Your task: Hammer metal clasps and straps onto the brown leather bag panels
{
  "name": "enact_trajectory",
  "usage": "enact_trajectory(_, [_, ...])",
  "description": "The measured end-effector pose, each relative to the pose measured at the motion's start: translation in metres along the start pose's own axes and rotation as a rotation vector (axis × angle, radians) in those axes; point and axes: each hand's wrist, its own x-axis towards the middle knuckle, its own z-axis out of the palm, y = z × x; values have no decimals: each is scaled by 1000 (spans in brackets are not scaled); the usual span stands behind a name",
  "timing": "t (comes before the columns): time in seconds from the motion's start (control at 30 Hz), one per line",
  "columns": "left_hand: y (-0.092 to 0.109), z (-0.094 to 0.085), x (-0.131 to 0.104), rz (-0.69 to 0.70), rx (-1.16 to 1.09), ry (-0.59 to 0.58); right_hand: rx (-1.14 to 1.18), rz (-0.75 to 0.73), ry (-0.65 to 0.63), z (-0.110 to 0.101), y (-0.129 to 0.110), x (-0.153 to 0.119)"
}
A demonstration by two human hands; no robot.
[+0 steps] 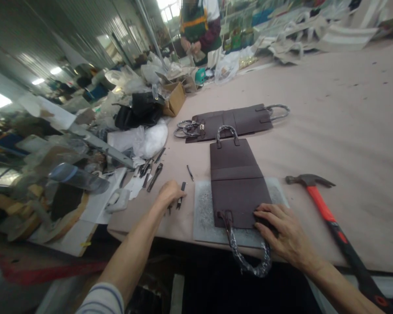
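Note:
My left hand (170, 192) is low over the table, fingers curled and mostly hidden, its thumb across a small dark metal punch (181, 198). Other small tool tips poke out beneath that hand. My right hand (283, 233) is at the near right corner of a dark brown leather bag panel (239, 192), fingers bent around the end of its near handle (249, 267). That handle is wrapped in clear plastic and hangs over the table edge. A far handle (227, 129) is attached at the panel's other end. Under the panel is a grey stone slab (203, 213).
A claw hammer (324, 209) with a red and black grip is at right. Further brown panels with handles (232, 122) are behind. Loose tools (155, 177), plastic bags (153, 138) and a cardboard box (175, 100) are at left. Another person (199, 30) stands across the table.

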Motion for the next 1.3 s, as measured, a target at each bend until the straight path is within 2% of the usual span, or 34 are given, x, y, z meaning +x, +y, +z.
enact_trajectory(0.13, [1, 7, 1, 9, 7, -58, 21, 42, -44, -3, -5, 1])
enact_trajectory(0.23, [-8, 10, 2, 63, -30, -56, 39, 79, -76, -4, -9, 1])
enact_trajectory(0.3, [-16, 10, 1, 111, -152, -6, 42, 88, -90, -5, -10, 1])
enact_trajectory(0.4, [-21, 10, -8, 187, -488, 66, 37, 93, -106, -6, -12, 1])
enact_trajectory(0.47, [-17, 11, -20, 267, -658, 81, 42, 99, -110, -7, -12, 1])
enact_trajectory(0.57, [-1, 18, -43, 396, -786, 137, 49, 105, -106, -7, -13, 1])
enact_trajectory(0.73, [20, 41, -71, 526, -877, 285, 45, 81, -99, -6, -12, 0])
enact_trajectory(0.93, [19, 77, -78, 617, -962, 329, 44, 67, -87, -7, -12, 1])
enact_trajectory(1.0, [18, 82, -78, 639, -988, 344, 42, 64, -86, -7, -12, 1])
enact_trajectory(1.13, [19, 84, -78, 669, -905, 357, 54, 69, -91, -7, -13, 1])
enact_trajectory(1.2, [21, 86, -79, 647, -893, 389, 56, 69, -89, -7, -13, 1])
enact_trajectory(1.3, [23, 91, -81, 581, -1006, 407, 47, 60, -85, -6, -13, 1])
